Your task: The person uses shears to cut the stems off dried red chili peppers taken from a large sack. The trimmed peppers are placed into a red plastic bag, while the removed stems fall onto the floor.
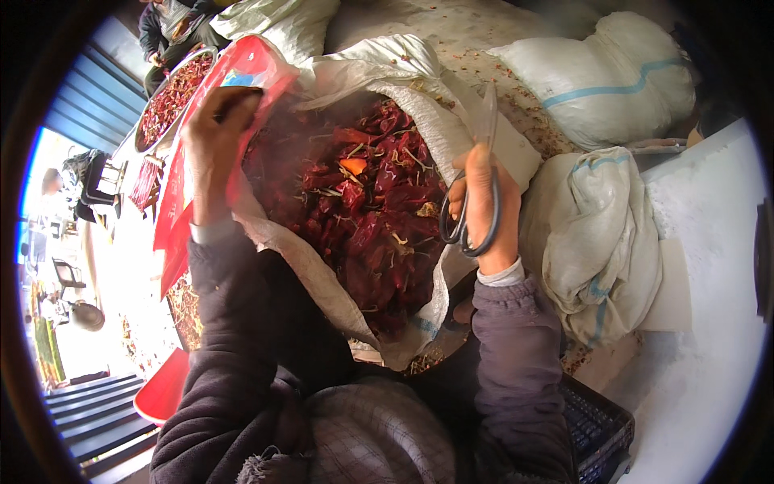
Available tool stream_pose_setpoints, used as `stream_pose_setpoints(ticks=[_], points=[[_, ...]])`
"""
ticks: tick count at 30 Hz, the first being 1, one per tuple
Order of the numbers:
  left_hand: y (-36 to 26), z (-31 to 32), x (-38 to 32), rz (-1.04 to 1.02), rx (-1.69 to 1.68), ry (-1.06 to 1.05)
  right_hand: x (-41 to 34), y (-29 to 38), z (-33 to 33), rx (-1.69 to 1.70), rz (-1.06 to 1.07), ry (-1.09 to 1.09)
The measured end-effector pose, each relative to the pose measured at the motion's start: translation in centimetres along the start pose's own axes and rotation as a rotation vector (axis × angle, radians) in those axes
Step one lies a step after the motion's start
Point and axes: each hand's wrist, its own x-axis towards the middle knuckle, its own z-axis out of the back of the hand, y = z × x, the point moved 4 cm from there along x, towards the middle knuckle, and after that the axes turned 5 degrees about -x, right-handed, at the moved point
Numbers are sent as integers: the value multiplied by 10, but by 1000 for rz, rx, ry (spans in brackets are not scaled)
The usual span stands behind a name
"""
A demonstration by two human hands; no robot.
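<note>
An open white woven sack (302, 266) full of dried red chili peppers (369, 224) stands before me. Some peppers have pale stems, and one orange piece lies among them. My right hand (493, 199) grips black-handled scissors (465, 218) over the sack's right rim, blades pointing up and away from me. Above the left rim, my left hand (211, 145) is raised with its fingers curled. Something dark shows at those fingertips, but blur hides whether it is a held pepper or shadow. Under this hand hangs a red plastic bag (181, 206).
Full white sacks (598, 85) and a crumpled sack (598, 242) lie to the right, by a white wall (719, 254). At the back left, a seated person (175, 30) is beside a basin of chilies (175, 100). A black plastic crate (595, 423) sits low right.
</note>
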Motion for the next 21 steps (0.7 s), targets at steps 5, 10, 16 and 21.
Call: stream_pose_setpoints(ticks=[5, 10, 16, 21], points=[[19, 34, 12, -268, 993, 8, 4, -5, -1, 248, -142, 12], [49, -80, -30, -315, 532, 457, 8, -11, -6, 336, -155, 1], [84, -146, -33, -337, 937, 630, 1, -2, -7, 251, -67, 46], [46, -110, -43, -415, 757, 205, -1, 8, -6, 53, -18, 1]])
